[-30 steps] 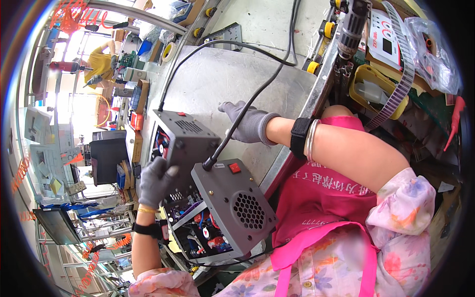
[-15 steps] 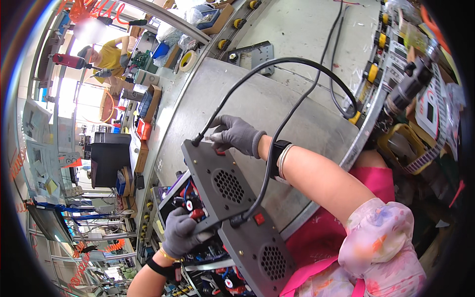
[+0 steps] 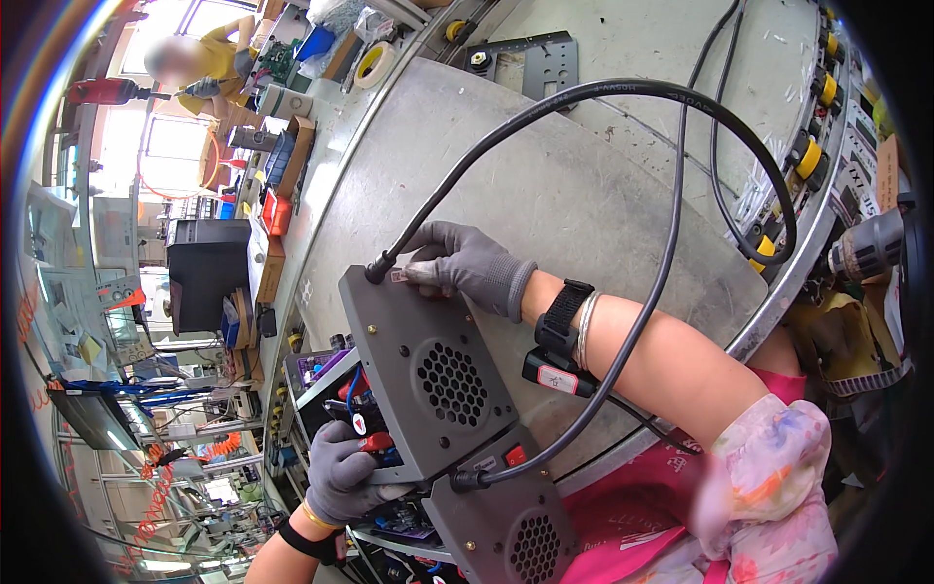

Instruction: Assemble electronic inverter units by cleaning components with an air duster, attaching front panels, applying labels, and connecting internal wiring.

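Centre of the frame: grey metal unit (image 3: 428,375) with a honeycomb vent, lying tilted at the near edge of the round steel table (image 3: 584,195). Right hand (image 3: 467,265), grey glove, rests on the unit's upper end, fingers curled down over the top edge next to where the black cable (image 3: 623,92) enters; fingertips pinch a small white-and-red tag (image 3: 401,276) there. Left hand (image 3: 341,472), also gloved, lower left of centre, closed around the unit's lower left corner, thumb on top near the red terminal (image 3: 377,443). The cable loops up over the table and back down. Second grey unit (image 3: 506,526) with the same vent pattern sits just below the first, touching it, with a red switch (image 3: 515,456) on its top side. Yellow tape roll (image 3: 375,64) at upper left of the table's far edge. Person in yellow (image 3: 214,58) far upper left.
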Demonstrator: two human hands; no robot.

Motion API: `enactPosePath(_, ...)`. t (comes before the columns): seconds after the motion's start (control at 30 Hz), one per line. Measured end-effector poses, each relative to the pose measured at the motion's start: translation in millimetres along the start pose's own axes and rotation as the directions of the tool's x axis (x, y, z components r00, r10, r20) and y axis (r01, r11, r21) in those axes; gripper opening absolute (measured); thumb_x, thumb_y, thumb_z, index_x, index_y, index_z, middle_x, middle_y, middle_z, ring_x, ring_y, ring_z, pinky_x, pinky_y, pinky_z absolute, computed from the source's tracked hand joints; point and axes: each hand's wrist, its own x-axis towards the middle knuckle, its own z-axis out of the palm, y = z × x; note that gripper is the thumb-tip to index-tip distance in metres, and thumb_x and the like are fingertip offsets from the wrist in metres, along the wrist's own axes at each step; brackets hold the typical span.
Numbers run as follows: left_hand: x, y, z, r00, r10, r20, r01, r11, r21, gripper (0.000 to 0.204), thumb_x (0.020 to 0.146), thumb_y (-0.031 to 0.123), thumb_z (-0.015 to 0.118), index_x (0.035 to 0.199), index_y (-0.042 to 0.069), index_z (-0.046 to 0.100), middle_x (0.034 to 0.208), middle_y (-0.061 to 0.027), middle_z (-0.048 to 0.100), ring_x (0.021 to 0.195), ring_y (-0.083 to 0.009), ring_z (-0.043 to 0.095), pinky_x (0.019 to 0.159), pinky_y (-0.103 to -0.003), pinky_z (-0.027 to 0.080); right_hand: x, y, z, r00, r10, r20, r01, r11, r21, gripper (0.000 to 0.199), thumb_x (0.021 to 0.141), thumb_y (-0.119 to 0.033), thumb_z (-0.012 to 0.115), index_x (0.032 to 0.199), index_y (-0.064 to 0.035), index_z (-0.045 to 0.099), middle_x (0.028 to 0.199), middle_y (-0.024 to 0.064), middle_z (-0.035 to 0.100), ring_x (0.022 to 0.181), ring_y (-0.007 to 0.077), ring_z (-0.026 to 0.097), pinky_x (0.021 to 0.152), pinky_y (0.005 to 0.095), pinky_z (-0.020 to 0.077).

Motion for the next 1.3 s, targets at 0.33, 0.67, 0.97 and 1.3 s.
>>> enactPosePath(0.33, 3.4, 0.2, 2.7, 1.000, -0.011, -0.016, 0.010, 1.000, -0.023, 0.050, 0.063, 0.058, 0.076, 0.080, 0.015, 0.059, 0.076, 0.0016, 0.069, 0.060, -0.0219, 0.051, 0.064, -0.035, 0.038, 5.1, -1.8, 2.6, 1.000, 0.016, -0.002, -0.016, 1.000, -0.007, 0.034, 0.086, -0.010, 0.070, 0.118, -0.0031, 0.060, 0.090, 0.0052, 0.066, 0.076, 0.0100, 0.063, 0.071, 0.0235, 0.0538)
enactPosePath(0.67, 4.6, 3.4, 4.4, 0.998, -0.043, -0.042, 0.043, 0.999, -0.005, 0.050, 0.062, 0.060, 0.077, 0.075, 0.017, 0.056, 0.073, 0.0028, 0.067, 0.057, -0.0209, 0.044, 0.062, -0.035, 0.036, 2.5, -4.8, 5.6, 0.999, 0.018, -0.043, -0.019, 0.999, -0.039, 0.032, 0.085, -0.009, 0.071, 0.115, -0.0030, 0.061, 0.086, 0.0040, 0.064, 0.076, 0.0105, 0.063, 0.071, 0.0241, 0.0531)
enactPosePath(0.97, 4.9, 2.4, 3.7, 0.999, -0.041, -0.014, 0.040, 0.999, -0.017, 0.048, 0.065, 0.058, 0.077, 0.073, 0.017, 0.054, 0.074, 0.0027, 0.067, 0.058, -0.0204, 0.044, 0.060, -0.035, 0.035, -0.4, -7.3, 9.2, 0.998, 0.026, -0.063, -0.030, 0.998, -0.062, 0.030, 0.087, -0.007, 0.068, 0.116, -0.0032, 0.061, 0.086, 0.0040, 0.064, 0.075, 0.0096, 0.061, 0.073, 0.0236, 0.0523)
enactPosePath(1.3, 3.3, 3.4, 2.8, 0.999, -0.053, -0.007, 0.053, 0.998, 0.015, 0.048, 0.063, 0.059, 0.077, 0.077, 0.017, 0.057, 0.075, 0.0035, 0.067, 0.061, -0.0203, 0.049, 0.062, -0.035, 0.035, 0.4, -7.4, 12.6, 0.996, 0.015, -0.083, -0.025, 0.991, -0.128, 0.029, 0.086, -0.009, 0.069, 0.114, -0.0043, 0.062, 0.084, 0.0027, 0.063, 0.074, 0.0092, 0.060, 0.074, 0.0241, 0.0512)
